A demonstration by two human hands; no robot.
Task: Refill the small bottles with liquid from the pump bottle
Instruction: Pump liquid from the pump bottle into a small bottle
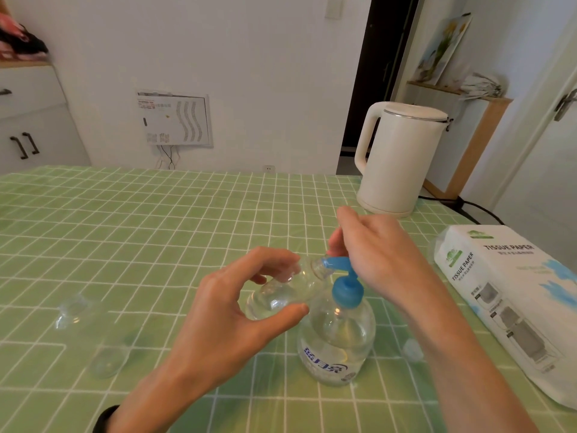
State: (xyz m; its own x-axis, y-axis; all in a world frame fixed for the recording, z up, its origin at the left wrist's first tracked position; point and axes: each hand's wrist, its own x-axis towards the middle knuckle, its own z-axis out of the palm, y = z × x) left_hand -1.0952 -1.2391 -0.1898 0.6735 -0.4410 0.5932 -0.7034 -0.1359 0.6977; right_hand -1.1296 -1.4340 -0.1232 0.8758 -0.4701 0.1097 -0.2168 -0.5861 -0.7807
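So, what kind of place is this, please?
Probably a home kitchen or dining room: a table with a green checked cloth, a white electric kettle and a pack of tissue paper on it, and white cupboards along the wall.

Small bottle (282,292) at pump nozzle (335,264)

The white plastic-wrapped tissue pack (512,295), lying to the right of the clear pump bottle with the blue pump head (338,332), carries the words "TISSUE PAPER" twice: once in grey capitals on its top face and once running along its side face, nearer the pump bottle. A small green logo sits above each wording, too small to read, and a line of tiny characters under the top wording is also illegible. The pump bottle itself bears blue Chinese characters low on its front, partly distorted by the curve. The white wall panel (175,120) far behind the bottle shows printed labels, unreadable.
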